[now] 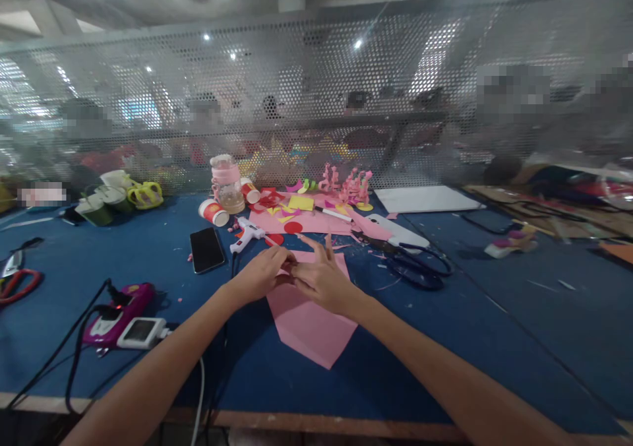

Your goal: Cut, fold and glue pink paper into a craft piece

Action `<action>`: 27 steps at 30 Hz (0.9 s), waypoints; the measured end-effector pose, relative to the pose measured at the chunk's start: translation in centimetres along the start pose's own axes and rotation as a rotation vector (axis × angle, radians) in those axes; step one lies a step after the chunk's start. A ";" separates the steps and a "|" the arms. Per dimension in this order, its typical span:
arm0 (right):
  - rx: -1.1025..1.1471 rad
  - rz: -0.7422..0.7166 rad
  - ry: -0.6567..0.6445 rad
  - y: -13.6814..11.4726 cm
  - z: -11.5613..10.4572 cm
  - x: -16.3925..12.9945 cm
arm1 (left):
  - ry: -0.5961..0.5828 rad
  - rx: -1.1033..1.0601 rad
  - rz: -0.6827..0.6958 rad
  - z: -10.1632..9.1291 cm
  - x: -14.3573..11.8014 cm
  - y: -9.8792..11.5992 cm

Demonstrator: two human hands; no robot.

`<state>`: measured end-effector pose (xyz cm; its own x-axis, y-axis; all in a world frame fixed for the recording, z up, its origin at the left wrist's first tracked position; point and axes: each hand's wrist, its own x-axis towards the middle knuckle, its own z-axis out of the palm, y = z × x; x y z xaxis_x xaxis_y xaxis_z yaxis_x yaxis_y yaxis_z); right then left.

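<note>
Pinching pink paper sheet (pixel 309 327), flat, pointed near corner, left hand (pixel 260 276), right hand (pixel 321 280) both gripping its far edge.

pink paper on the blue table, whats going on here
A person has both hands on a pink paper sheet lying on the blue table. The left hand and right hand meet at its far edge, pinching or folding it. Black scissors, a glue gun and a phone lie nearby.
</note>
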<state>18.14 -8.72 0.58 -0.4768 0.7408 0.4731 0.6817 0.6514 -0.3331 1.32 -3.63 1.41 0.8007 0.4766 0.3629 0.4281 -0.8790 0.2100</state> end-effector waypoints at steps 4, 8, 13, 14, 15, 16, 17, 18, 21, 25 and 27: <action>-0.017 -0.078 -0.032 0.0 -0.3 0.1 | -0.103 0.022 0.031 0.1 -0.1 0.0; -0.029 -0.087 -0.043 0.0 -0.5 0.1 | -0.101 0.094 0.073 0.2 -0.2 0.1; -0.010 -0.056 -0.100 -0.6 -0.7 0.0 | -0.106 0.212 0.108 0.1 -0.2 0.3; 0.010 -0.050 -0.108 -0.6 -0.7 0.0 | -0.102 0.231 0.111 0.1 -0.2 0.3; 0.038 -0.040 -0.114 -0.7 -0.6 0.0 | -0.094 0.250 0.114 0.1 -0.2 0.3; 0.076 -0.025 -0.119 -0.7 -0.5 0.0 | -0.082 0.268 0.117 0.1 -0.2 0.3; 0.122 -0.001 -0.122 -0.7 -0.4 0.0 | -0.067 0.287 0.120 0.1 -0.2 0.3; 0.177 0.033 -0.127 -0.7 -0.3 0.0 | -0.050 0.306 0.123 0.1 -0.2 0.3; 0.375 0.167 -0.142 -0.6 0.1 0.1 | 0.012 0.367 0.119 0.3 -0.3 0.3; 0.683 0.379 -0.115 -0.8 0.3 0.3 | 0.092 0.451 0.116 0.5 -0.2 0.2; 0.818 0.439 -0.079 -0.9 0.3 0.5 | 0.130 0.493 0.126 0.6 -0.2 0.1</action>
<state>17.16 -8.91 0.89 -0.3255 0.9377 0.1217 0.2211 0.2007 -0.9544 1.48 -3.84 0.88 0.8135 0.3374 0.4737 0.5035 -0.8163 -0.2832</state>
